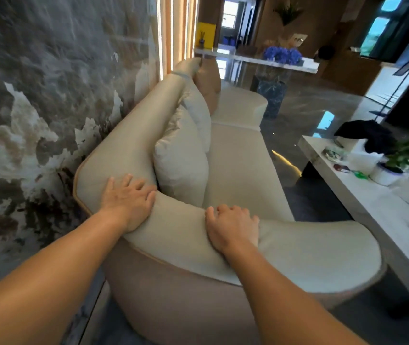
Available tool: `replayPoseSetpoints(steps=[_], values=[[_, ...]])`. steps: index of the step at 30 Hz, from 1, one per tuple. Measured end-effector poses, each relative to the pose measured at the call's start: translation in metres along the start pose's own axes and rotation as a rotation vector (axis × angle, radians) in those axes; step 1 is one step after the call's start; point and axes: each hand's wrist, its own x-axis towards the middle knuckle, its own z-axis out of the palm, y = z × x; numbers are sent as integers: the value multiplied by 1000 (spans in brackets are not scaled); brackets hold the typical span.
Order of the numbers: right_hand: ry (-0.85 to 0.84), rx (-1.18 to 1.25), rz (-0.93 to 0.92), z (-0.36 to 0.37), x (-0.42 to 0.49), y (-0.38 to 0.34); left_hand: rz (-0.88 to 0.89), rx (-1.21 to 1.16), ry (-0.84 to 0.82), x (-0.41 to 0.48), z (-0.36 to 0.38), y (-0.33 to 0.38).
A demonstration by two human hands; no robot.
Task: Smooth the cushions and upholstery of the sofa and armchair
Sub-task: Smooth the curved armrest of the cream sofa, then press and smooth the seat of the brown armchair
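Note:
A cream sofa (238,168) with a curved, padded armrest and back runs away from me along the wall. My left hand (128,202) lies flat, fingers apart, on the corner where the backrest bends into the armrest. Farther right, my right hand (233,227) presses palm-down on the top of the armrest (310,250), fingers spread over its inner edge. A cream cushion (181,163) leans against the backrest just beyond my hands. Behind it stand a second cream cushion (198,113) and a tan cushion (208,83). Neither hand holds anything.
A marble wall (49,95) stands close on the left. A white low table (372,202) on the right carries a potted plant (397,163), a dark cloth (370,133) and small items. A glossy dark floor (305,113) lies between. A counter with blue flowers (281,54) stands at the back.

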Motion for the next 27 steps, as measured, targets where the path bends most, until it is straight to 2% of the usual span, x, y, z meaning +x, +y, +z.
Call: replayPoseSetpoints(steps=[2, 4, 7, 10, 12, 17, 20, 24, 27], values=[[-99, -47, 15, -4, -29, 11, -102, -82, -43, -28, 4, 11], [-234, -103, -25, -11, -64, 27, -95, -84, -158, -65, 6, 23], [-479, -123, -66, -49, -117, 51, 111, 64, -410, -123, -21, 56], [-777, -122, 27, -107, -178, 77, 284, 124, -680, -191, -77, 115], [-828, -108, 69, -145, -238, 104, 360, 145, -732, -241, -116, 164], [-610, -102, 273, -240, -415, 202, 663, 191, -582, -375, -202, 287], [-406, -121, 401, -287, -545, 260, 833, 137, -516, -458, -240, 361], [-51, -93, 513, -322, -729, 312, 1145, 16, -425, -576, -262, 457], [76, -55, 720, -334, -821, 330, 1439, -22, -358, -657, -262, 510]])
